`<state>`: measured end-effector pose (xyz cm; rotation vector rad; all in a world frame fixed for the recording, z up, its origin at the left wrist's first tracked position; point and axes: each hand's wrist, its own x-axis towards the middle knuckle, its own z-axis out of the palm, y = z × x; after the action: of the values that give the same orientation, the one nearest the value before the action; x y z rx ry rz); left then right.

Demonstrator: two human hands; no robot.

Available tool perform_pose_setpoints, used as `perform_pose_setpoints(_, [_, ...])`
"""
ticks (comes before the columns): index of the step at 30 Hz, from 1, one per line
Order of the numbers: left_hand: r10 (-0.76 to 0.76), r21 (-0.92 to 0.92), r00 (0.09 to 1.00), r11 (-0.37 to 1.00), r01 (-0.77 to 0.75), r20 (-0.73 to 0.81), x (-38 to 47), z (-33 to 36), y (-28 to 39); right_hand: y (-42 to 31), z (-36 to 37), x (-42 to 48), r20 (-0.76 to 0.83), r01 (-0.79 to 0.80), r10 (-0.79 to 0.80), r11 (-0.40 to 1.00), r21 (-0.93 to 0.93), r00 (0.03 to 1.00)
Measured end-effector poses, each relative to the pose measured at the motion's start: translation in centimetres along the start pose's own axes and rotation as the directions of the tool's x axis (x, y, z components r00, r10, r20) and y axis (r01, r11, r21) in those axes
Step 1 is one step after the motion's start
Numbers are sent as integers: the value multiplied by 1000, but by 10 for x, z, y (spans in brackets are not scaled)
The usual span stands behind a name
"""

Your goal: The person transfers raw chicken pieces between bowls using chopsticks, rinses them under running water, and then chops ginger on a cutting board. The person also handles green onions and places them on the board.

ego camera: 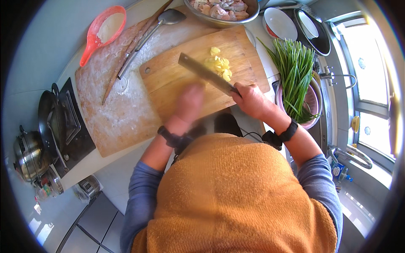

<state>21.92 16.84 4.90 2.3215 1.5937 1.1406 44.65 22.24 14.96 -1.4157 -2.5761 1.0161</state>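
Note:
My right hand (pixel 251 98) grips the handle of a cleaver (pixel 205 73), whose blade slants up and left over a wooden cutting board (pixel 167 76). Beside the blade's far side, thin pale-yellow slices (pixel 221 65), which look like ginger, lie in a loose pile on the board. My left hand (pixel 190 99) is motion-blurred above the board's near part, left of the cleaver; its fingers and anything in them cannot be made out. The cutting board rests on a larger wooden board (pixel 126 126) dusted with white flour.
A rolling pin (pixel 110 83) and a metal spatula (pixel 147 38) lie left of the cutting board, near a red scoop of flour (pixel 110 27). Behind stands a steel bowl of raw meat (pixel 221 22). Right are green chives (pixel 292 72) over a pink basket (pixel 311 101), and a white bowl (pixel 280 23).

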Motion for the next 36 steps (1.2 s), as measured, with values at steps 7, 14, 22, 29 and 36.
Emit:
perform_pose_setpoints(7, [-177, -33, 984, 983, 178, 24, 13, -32, -4, -14, -18, -12, -75, -95, 96, 995, 15, 993])
perform_pose_setpoints(14, [77, -53, 978, 996, -67, 195, 26, -8, -17, -16, -19, -16, -87, -224, 224, 974, 5, 971])
perform_pose_setpoints(22, [-64, 101, 998, 993, 61, 26, 17, 15, -1, -19, -16, -22, -58, -258, 256, 966, -13, 965])
perform_pose_setpoints(29, [34, -14, 999, 999, -33, 32, 15, -9, -14, -29, -14, -30, -37, -249, 250, 967, 47, 967])
perform_pose_setpoints(36, [70, -38, 991, 997, -66, 115, 29, -4, -23, -31, -15, -30, -76, -311, 315, 948, 62, 946])
